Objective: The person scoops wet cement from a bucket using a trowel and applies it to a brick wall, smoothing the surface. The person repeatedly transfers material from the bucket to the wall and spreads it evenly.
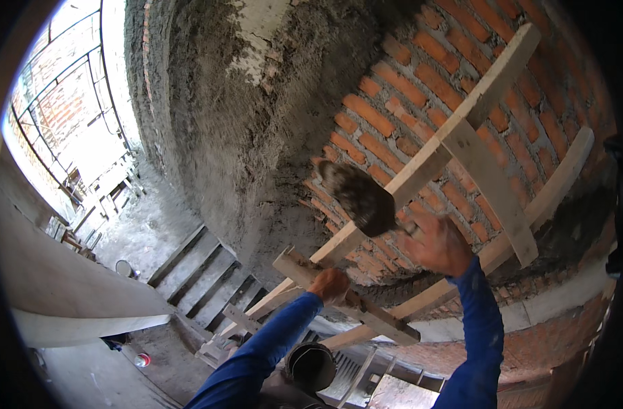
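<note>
My right hand (437, 244) is closed round the handle of a trowel (359, 198). Dark wet mortar seems to cover the blade, which is smeared by motion in front of the brick wall (386, 146). Lower down and to the left, my left hand (330, 285) grips a wooden crosspiece (386, 322) of a timber ladder-like frame (420, 160). Grey mortar (257, 136) coats the wall left of the bare bricks, its surface rough and uneven. Both my forearms are in blue sleeves.
Concrete stairs (206, 262) drop away at the lower left, beside a curved wall (86, 273). A dark round bucket (310, 368) is below my left forearm. Another plank (492, 191) crosses the frame at right. Metal bars (59, 82) stand before the bright opening at upper left.
</note>
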`<act>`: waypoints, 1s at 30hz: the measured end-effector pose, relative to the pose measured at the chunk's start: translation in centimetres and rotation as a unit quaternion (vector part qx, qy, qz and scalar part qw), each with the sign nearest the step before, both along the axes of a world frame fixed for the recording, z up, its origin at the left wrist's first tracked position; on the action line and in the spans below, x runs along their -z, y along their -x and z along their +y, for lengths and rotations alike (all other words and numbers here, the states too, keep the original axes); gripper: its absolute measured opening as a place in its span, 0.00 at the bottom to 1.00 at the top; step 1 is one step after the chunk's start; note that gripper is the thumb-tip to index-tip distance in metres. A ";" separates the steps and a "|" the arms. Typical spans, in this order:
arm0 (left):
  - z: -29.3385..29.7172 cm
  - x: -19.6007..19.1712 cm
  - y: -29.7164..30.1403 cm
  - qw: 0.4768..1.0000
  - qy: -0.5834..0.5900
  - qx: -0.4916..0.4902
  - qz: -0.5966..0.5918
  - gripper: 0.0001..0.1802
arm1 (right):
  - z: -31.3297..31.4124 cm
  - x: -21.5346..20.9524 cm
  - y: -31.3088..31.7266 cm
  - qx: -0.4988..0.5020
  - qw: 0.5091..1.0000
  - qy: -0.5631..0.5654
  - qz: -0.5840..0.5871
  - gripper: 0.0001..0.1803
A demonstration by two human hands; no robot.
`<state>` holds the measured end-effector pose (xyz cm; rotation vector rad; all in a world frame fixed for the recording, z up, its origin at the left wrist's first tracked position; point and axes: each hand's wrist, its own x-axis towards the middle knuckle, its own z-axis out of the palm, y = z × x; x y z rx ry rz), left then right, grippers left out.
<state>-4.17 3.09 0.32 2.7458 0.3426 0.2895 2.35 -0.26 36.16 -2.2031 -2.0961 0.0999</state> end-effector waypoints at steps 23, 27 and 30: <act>0.3 0.2 0.1 0.997 -0.027 -0.011 -0.072 0.07 | 24.3 -8.1 -3.6 0.035 0.960 -0.230 0.158 0.21; 0.2 0.3 0.1 0.998 -0.010 -0.013 -0.059 0.07 | 10.3 -4.1 -2.1 0.067 0.979 -0.159 0.106 0.18; 0.2 1.3 -0.1 0.995 -0.066 0.010 -0.070 0.07 | -0.8 2.3 -1.1 0.066 0.970 -0.152 0.175 0.14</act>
